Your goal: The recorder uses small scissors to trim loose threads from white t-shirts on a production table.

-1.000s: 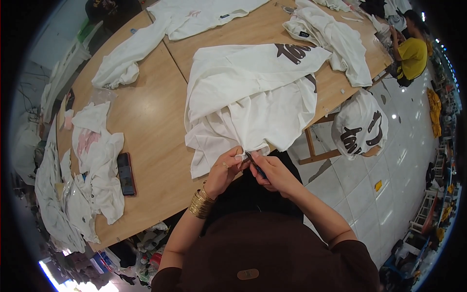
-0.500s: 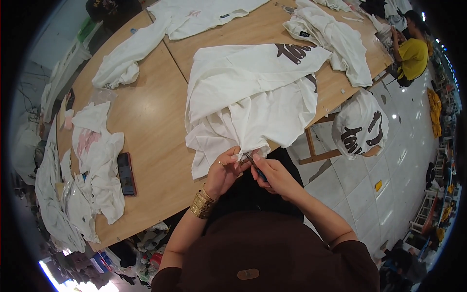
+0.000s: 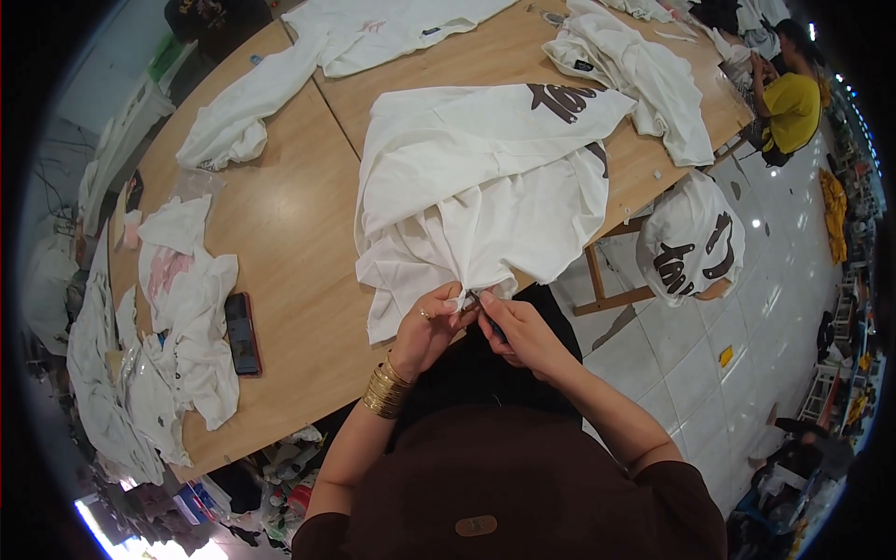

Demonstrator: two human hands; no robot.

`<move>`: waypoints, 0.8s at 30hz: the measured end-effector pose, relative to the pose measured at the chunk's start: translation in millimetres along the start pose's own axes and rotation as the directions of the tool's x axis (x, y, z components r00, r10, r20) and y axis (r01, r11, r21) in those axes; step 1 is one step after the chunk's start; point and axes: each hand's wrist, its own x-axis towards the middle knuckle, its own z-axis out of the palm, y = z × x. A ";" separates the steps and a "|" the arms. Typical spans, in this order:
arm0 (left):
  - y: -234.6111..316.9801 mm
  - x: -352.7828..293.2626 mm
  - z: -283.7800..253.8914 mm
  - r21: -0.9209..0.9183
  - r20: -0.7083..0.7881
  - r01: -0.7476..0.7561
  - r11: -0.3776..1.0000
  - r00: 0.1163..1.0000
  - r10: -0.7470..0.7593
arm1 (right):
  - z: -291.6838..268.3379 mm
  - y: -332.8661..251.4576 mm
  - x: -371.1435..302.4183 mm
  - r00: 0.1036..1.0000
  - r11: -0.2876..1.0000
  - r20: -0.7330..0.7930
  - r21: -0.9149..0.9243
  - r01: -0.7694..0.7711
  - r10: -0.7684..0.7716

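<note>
A white garment (image 3: pixel 476 210) with dark brown lettering lies bunched on the near side of the wooden table, its gathered edge hanging over toward me. My left hand (image 3: pixel 431 327), with gold bangles at the wrist, pinches that edge between thumb and fingers. In my right hand (image 3: pixel 525 334) is a pair of small dark thread snips (image 3: pixel 494 323), mostly covered by the fingers. Their tips are right at the pinched fabric, next to my left fingertips. Whether the blades are apart cannot be made out.
The wooden table (image 3: pixel 289 280) carries a phone (image 3: pixel 244 336), a pile of white garments (image 3: pixel 191 317) at left, and more white clothing (image 3: pixel 392 42) along its far side. A stool (image 3: pixel 616 303) at right bears a lettered white garment (image 3: pixel 695 238). A person in yellow (image 3: pixel 793 107) sits far right.
My right hand has shifted slightly left, and the snips' tips are closer to my left fingers. The garment barely moves. A dark shape at the lower right edge has changed position.
</note>
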 end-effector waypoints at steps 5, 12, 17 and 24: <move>-1.6 -0.2 -1.1 -0.151 0.018 0.013 0.988 1.000 -0.011 | 1.5 3.5 -1.1 0.997 0.994 -0.034 -0.085 0.062 -0.065; -1.6 -1.0 2.2 -0.081 -0.011 0.020 0.997 1.000 -0.021 | 2.9 0.7 0.4 0.992 0.982 -0.040 -0.152 0.110 -0.117; -1.9 0.0 2.2 0.013 -0.019 0.010 1.000 1.000 -0.010 | 2.8 2.0 4.3 0.996 0.989 -0.042 -0.123 0.078 -0.083; -1.0 -0.4 -0.8 -0.026 0.021 0.047 0.999 0.999 -0.046 | 2.0 -4.8 4.5 0.997 0.998 -0.064 0.042 0.049 -0.046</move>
